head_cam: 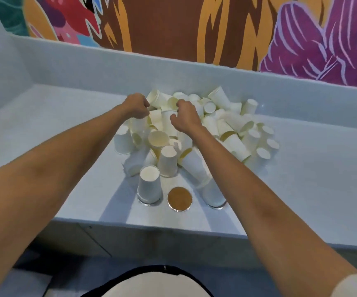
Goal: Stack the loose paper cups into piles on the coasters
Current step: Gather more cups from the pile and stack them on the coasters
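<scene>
White paper cups lie heaped on the pale grey desk behind a round brown cork coaster. One upturned cup stands just left of the coaster, and a second upturned cup just right. The left hand and right hand reach into the heap with fingers curled; whether they grip a cup cannot be told.

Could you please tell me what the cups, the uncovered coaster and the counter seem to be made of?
The cups: matte white outside, cream inside, thin walls; likely paper. The uncovered coaster: grainy brown disc, probably cork, with a shiny silvery edge, perhaps metal or glass. The counter: pale grey, smooth, faintly speckled; maybe laminate or stone, unclear.
</scene>
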Demonstrator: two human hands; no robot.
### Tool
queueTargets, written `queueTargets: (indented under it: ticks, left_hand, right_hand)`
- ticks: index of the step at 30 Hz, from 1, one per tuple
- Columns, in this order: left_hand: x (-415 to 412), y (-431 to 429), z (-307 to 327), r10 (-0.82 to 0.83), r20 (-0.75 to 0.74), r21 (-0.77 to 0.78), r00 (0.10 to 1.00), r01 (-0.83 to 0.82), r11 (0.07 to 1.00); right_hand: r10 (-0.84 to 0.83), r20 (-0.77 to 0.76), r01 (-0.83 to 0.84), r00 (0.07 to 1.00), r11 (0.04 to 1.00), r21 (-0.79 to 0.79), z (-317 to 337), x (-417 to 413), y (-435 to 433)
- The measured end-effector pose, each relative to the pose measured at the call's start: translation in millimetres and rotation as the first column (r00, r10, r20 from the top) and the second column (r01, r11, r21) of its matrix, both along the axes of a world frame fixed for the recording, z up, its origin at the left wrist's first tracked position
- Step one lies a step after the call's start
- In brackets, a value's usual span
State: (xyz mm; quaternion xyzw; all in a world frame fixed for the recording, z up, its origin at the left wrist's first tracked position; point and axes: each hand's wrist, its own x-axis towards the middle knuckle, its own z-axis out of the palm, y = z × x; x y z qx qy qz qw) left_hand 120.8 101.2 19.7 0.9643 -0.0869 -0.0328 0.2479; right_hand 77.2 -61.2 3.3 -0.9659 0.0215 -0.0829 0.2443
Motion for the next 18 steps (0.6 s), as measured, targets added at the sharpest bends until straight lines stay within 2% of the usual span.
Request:
queueTargets:
  ticks: [10,18]
  left_hand:
    - [80.6,-34.2,-0.6,0.039,-0.054,0.039,0.998,-0.037,0.999]
    - [114.6,-77.9,1.9,0.047,-0.009,-0.036,0.999,-0.047,0.998]
  right_hand:
    - [-0.109,-0.114,0.082,0.987,0.972,-0.221,8.5,99.0,-64.5]
    - [-0.116,-0.165,0.039,0.979,0.912,-0.409,2.0,148.6,-113.7]
